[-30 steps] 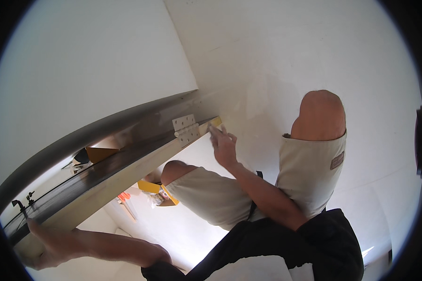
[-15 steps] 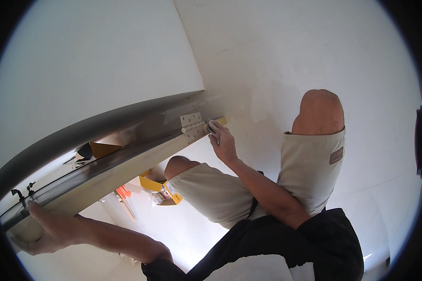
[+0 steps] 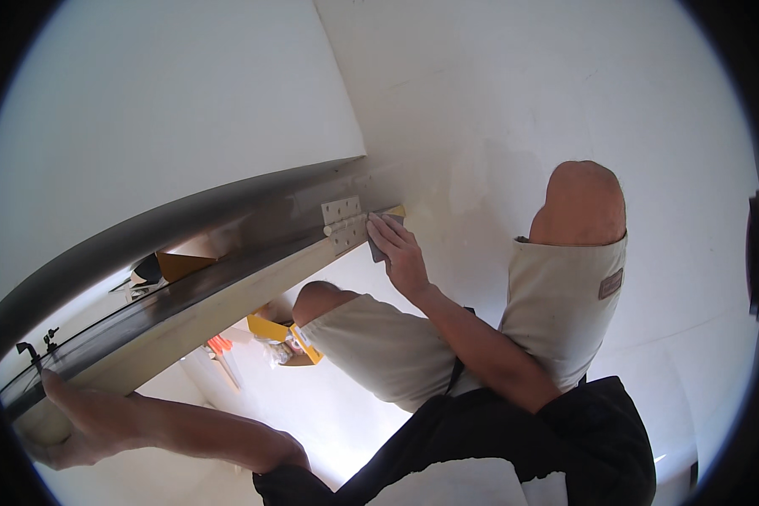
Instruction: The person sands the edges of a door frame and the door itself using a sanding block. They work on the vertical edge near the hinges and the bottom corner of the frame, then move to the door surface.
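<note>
A door [image 3: 185, 316] with a pale bare-wood edge and a dark grey face runs slanting from the lower left to the middle. Near its far end a pale metal hinge [image 3: 343, 238] with screw holes lies opened out between the door and the grey frame. My left hand [image 3: 93, 426] is wrapped round the near end of the door, thumb on top and fingers partly hidden beneath. Just right of the hinge, my right hand [image 3: 403, 260] presses a flat dark grey piece of what looks like sandpaper [image 3: 376, 250] against the wood edge, fingers laid over it.
A grey door frame [image 3: 143, 218] curves alongside the door. Black handle hardware [image 3: 38, 346] stands up near my left hand. Below the door are a yellow box [image 3: 299, 347] with small parts and an orange-handled tool [image 3: 219, 343]. My bent knees flank my right arm; white walls surround me.
My right hand has shifted slightly and its fingers lie flatter, so more of the dark grey piece shows. The left hand keeps its grasp on the door, which has moved very slightly.
</note>
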`<act>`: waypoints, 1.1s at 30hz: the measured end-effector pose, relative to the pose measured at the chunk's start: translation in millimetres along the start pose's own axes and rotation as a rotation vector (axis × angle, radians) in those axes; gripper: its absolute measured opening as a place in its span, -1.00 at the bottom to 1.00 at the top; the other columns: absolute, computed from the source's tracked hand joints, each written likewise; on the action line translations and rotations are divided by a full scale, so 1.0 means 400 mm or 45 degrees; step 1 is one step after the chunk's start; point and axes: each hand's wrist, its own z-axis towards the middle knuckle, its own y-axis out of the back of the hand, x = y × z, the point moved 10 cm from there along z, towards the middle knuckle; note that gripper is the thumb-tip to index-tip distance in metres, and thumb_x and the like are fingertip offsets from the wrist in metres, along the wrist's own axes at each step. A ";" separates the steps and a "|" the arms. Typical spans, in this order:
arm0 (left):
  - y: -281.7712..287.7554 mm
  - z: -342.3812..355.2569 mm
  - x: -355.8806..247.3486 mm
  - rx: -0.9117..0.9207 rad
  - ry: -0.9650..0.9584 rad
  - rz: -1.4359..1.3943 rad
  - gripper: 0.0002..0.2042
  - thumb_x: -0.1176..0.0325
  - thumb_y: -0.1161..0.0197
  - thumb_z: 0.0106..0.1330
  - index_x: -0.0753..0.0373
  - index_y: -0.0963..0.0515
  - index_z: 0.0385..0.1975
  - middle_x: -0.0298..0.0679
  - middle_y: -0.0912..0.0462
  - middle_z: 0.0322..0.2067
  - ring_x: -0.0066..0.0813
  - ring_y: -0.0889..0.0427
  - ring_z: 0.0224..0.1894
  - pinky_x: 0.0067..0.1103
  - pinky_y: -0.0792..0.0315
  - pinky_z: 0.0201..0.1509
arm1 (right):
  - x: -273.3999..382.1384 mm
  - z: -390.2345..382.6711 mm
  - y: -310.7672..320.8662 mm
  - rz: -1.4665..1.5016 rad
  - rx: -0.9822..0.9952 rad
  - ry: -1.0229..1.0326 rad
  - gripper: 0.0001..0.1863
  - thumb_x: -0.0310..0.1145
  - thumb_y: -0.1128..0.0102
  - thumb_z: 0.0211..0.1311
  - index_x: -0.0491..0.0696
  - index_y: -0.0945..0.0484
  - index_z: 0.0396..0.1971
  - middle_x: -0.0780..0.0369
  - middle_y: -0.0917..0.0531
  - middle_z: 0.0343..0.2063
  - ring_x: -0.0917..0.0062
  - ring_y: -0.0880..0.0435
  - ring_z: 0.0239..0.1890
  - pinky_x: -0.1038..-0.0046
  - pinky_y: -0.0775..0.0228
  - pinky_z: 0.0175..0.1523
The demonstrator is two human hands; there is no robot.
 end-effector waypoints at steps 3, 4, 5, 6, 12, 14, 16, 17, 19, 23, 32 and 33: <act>0.002 0.006 0.009 -0.005 0.000 -0.041 -0.27 0.54 -0.44 0.08 0.23 -0.25 0.29 -0.11 -0.40 0.12 -0.21 -0.57 0.10 -0.36 -0.71 0.08 | 0.001 -0.020 -0.005 -0.044 0.020 0.033 -0.36 -0.65 -0.15 0.05 -0.04 -0.49 0.23 0.24 -0.48 0.30 0.24 -0.46 0.30 0.23 -0.34 0.24; 0.002 0.006 0.010 -0.007 -0.005 -0.067 -0.28 0.54 -0.44 0.08 0.23 -0.25 0.28 -0.11 -0.40 0.12 -0.21 -0.57 0.10 -0.36 -0.71 0.08 | 0.002 -0.023 -0.008 -0.056 0.022 0.034 -0.36 -0.65 -0.15 0.05 -0.04 -0.49 0.23 0.25 -0.48 0.30 0.24 -0.46 0.30 0.23 -0.34 0.23; 0.002 0.007 0.009 -0.010 -0.010 -0.092 -0.28 0.55 -0.44 0.07 0.23 -0.26 0.28 -0.11 -0.40 0.12 -0.20 -0.57 0.10 -0.36 -0.71 0.08 | -0.006 -0.011 -0.012 -0.073 0.013 0.042 -0.36 -0.65 -0.13 0.06 -0.03 -0.49 0.24 0.26 -0.47 0.31 0.24 -0.45 0.30 0.22 -0.34 0.22; 0.002 0.003 0.003 -0.011 -0.012 -0.050 -0.28 0.55 -0.44 0.07 0.24 -0.26 0.28 -0.10 -0.40 0.12 -0.20 -0.57 0.10 -0.36 -0.71 0.09 | -0.010 0.018 -0.007 -0.093 0.011 0.047 -0.36 -0.66 -0.12 0.06 -0.02 -0.48 0.24 0.28 -0.46 0.31 0.24 -0.44 0.31 0.20 -0.34 0.22; 0.003 0.005 0.007 -0.011 -0.033 -0.068 -0.28 0.54 -0.44 0.08 0.24 -0.25 0.28 -0.09 -0.42 0.12 -0.20 -0.59 0.07 -0.35 -0.70 0.09 | 0.002 -0.011 -0.010 -0.095 0.031 0.073 -0.36 -0.64 -0.10 0.07 -0.01 -0.46 0.25 0.29 -0.44 0.34 0.19 -0.42 0.33 0.17 -0.32 0.21; 0.004 0.004 0.008 -0.014 -0.035 -0.095 -0.29 0.52 -0.42 0.11 0.23 -0.24 0.30 -0.10 -0.45 0.13 -0.22 -0.60 0.06 -0.38 -0.69 0.07 | -0.004 -0.012 -0.015 -0.096 0.034 0.059 -0.36 -0.64 -0.11 0.07 -0.02 -0.47 0.25 0.28 -0.44 0.33 0.19 -0.42 0.33 0.18 -0.31 0.21; 0.000 -0.001 -0.004 -0.017 -0.026 -0.075 -0.29 0.52 -0.42 0.11 0.22 -0.25 0.30 -0.10 -0.45 0.13 -0.22 -0.60 0.06 -0.37 -0.69 0.08 | -0.008 0.025 -0.003 -0.120 -0.003 0.048 -0.37 -0.65 -0.13 0.06 -0.03 -0.49 0.23 0.26 -0.46 0.32 0.22 -0.43 0.34 0.21 -0.32 0.18; 0.000 -0.004 -0.010 -0.019 -0.021 -0.065 -0.29 0.52 -0.42 0.11 0.22 -0.25 0.30 -0.10 -0.45 0.13 -0.22 -0.60 0.06 -0.37 -0.68 0.08 | -0.005 0.025 -0.001 -0.117 -0.004 0.042 -0.37 -0.65 -0.13 0.05 -0.03 -0.49 0.23 0.26 -0.46 0.32 0.22 -0.43 0.33 0.20 -0.31 0.18; -0.001 -0.008 -0.015 -0.029 0.000 -0.029 -0.29 0.52 -0.42 0.11 0.21 -0.25 0.30 -0.10 -0.44 0.14 -0.22 -0.59 0.07 -0.37 -0.68 0.08 | -0.005 0.033 0.003 -0.117 -0.013 0.029 -0.36 -0.65 -0.14 0.05 -0.03 -0.49 0.24 0.26 -0.46 0.32 0.21 -0.43 0.33 0.20 -0.30 0.19; 0.001 -0.006 -0.010 -0.029 0.008 -0.035 -0.29 0.51 -0.40 0.13 0.18 -0.26 0.32 -0.10 -0.43 0.15 -0.22 -0.58 0.08 -0.36 -0.68 0.09 | 0.007 0.002 -0.011 -0.111 0.049 0.042 -0.35 -0.65 -0.15 0.04 -0.03 -0.49 0.23 0.27 -0.46 0.32 0.18 -0.43 0.33 0.18 -0.29 0.19; -0.006 -0.018 -0.028 -0.035 0.068 -0.045 -0.32 0.51 -0.38 0.15 0.15 -0.26 0.31 -0.10 -0.42 0.17 -0.22 -0.57 0.11 -0.36 -0.68 0.09 | 0.002 0.001 -0.008 -0.112 0.041 0.051 -0.37 -0.62 -0.10 0.09 0.01 -0.46 0.26 0.31 -0.45 0.33 0.17 -0.44 0.31 0.17 -0.28 0.20; -0.007 -0.018 -0.030 -0.032 0.052 -0.048 -0.32 0.51 -0.38 0.15 0.15 -0.26 0.31 -0.10 -0.42 0.17 -0.22 -0.57 0.10 -0.35 -0.68 0.09 | -0.007 0.023 -0.006 -0.125 0.039 0.029 -0.36 -0.63 -0.10 0.09 0.00 -0.46 0.26 0.31 -0.45 0.33 0.17 -0.44 0.32 0.18 -0.28 0.21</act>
